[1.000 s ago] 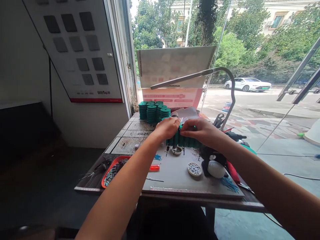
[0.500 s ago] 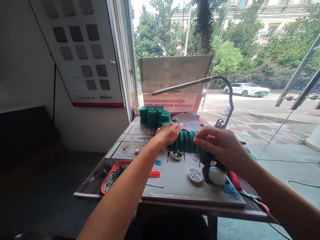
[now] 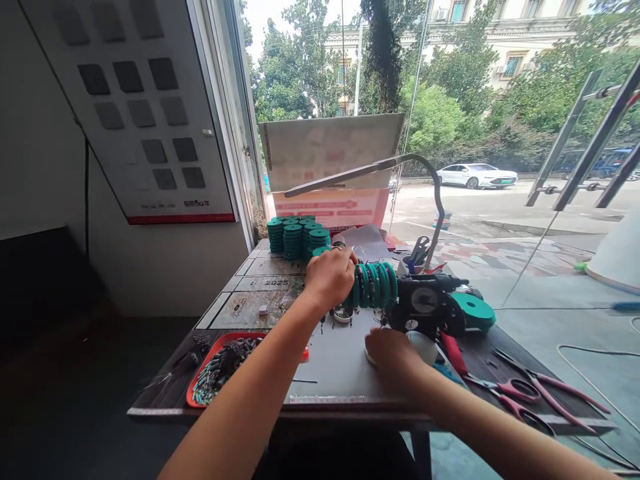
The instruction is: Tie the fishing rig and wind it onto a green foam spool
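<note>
My left hand (image 3: pixel 331 275) is closed over the left end of a row of green spools (image 3: pixel 375 283), dark strands wound between them. The spools sit side by side on a black winding device (image 3: pixel 425 303). Lower down, my right hand (image 3: pixel 393 350) has its fingers curled at a small round dish (image 3: pixel 369 359), mostly covered by the hand; its fingertips are hidden. Under the spools stands another small dish (image 3: pixel 343 315) with tiny dark pieces. Short dark strands hang down near it.
Stacks of green spools (image 3: pixel 293 237) stand at the back left. An orange-red tray (image 3: pixel 193 383) of beaded pieces lies front left. To the right are scissors (image 3: pixel 520 390), pliers (image 3: pixel 550 387) and a large green spool (image 3: pixel 477 310). A grey lamp arm (image 3: pixel 437 207) arches over the table.
My right hand has moved down from the right end of the green spools to the small bead dish. My left hand stays at the left end. The view has shifted right.
</note>
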Motion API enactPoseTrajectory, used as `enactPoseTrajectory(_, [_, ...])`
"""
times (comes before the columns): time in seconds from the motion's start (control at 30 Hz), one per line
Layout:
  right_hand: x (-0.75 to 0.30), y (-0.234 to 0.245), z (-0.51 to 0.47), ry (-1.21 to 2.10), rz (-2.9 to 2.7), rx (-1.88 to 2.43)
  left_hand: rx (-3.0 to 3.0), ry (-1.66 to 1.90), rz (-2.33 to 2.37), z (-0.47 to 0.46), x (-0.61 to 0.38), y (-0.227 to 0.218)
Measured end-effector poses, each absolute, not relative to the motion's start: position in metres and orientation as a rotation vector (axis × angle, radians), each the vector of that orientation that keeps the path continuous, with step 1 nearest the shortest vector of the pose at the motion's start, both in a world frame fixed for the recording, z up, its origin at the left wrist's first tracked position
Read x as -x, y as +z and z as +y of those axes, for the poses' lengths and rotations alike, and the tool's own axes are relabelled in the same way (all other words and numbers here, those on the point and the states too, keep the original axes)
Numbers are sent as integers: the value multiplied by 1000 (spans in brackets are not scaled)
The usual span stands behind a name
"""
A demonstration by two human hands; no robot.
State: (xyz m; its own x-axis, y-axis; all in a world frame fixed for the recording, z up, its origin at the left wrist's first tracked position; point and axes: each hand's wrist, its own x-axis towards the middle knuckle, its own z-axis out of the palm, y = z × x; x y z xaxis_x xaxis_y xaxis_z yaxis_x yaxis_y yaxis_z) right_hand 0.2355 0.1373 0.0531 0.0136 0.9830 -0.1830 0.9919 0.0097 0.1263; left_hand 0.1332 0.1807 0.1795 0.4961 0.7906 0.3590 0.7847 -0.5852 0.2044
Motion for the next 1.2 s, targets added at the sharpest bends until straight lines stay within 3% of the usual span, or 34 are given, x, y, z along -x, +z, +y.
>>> enactPoseTrajectory(0.87, [-249, 47, 108, -21, 2157, -2281, -2650, 602, 1430, 193, -133, 179])
enactPoseTrajectory(1.0, [-260, 80, 88, 78, 2302, -2441, -2636, 552, 1447, 196, -135, 181])
enactPoseTrajectory(1.1, [-272, 119, 89, 106, 2809, -2600, -2640, 528, 1441, 199, -137, 182])
enactPoseTrajectory(1.2, [-278, 148, 106, -252, 3045, -2491, -2653, 524, 1442, 200, -137, 183])
